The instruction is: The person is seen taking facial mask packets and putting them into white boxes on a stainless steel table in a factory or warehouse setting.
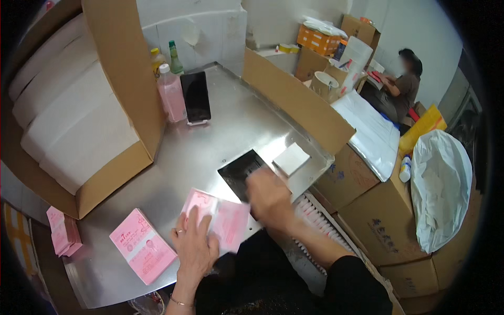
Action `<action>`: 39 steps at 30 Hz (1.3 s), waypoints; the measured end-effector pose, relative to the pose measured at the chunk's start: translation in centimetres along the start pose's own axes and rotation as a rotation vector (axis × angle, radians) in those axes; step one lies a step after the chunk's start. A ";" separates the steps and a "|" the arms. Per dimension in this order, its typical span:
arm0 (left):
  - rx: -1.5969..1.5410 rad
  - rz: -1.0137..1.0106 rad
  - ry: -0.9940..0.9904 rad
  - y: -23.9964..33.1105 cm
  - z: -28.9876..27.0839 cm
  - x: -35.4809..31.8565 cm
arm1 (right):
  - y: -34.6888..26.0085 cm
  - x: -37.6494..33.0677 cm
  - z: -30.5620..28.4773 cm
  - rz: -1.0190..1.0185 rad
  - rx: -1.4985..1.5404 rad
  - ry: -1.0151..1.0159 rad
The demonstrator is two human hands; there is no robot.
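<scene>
My left hand [194, 239] lies with its fingers spread over a pink and white printed packet [231, 223] near the table's front edge. The packet's right part is slightly smeared. My right hand [269, 197] is just right of it, over the edge of a dark rectangular opening [240, 170] in the metal table; motion blurs its fingers, and anything in them is hidden. Left of my left hand rests a stack of similar pink packets [144, 247]. A smaller pink stack [64, 233] sits at the far left edge. Beyond the opening lies a white block-shaped stack [291, 159].
A large open carton [118, 176] of white stacks occupies the left. At the back stand a phone [196, 97], a pink bottle [171, 94] and a green bottle [175, 58]. Cardboard boxes [378, 226] and a white plastic bag [440, 189] are at right. A person [407, 84] sits far right.
</scene>
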State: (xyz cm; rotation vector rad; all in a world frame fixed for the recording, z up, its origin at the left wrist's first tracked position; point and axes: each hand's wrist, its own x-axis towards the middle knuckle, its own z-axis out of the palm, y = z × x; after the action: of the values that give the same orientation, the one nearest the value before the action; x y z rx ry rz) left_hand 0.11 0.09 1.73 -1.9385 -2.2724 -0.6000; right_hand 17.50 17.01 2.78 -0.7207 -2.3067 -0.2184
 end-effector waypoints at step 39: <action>-0.311 -0.022 0.003 2.4 -0.9 0.0 | -4.0 0.6 6.8 -0.036 0.186 -0.383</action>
State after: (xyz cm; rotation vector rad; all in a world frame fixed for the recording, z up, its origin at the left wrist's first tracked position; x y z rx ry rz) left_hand 2.26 0.05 3.13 -2.0374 -2.3167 -1.0122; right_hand 10.99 16.30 -1.63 -0.6716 -2.6581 0.1300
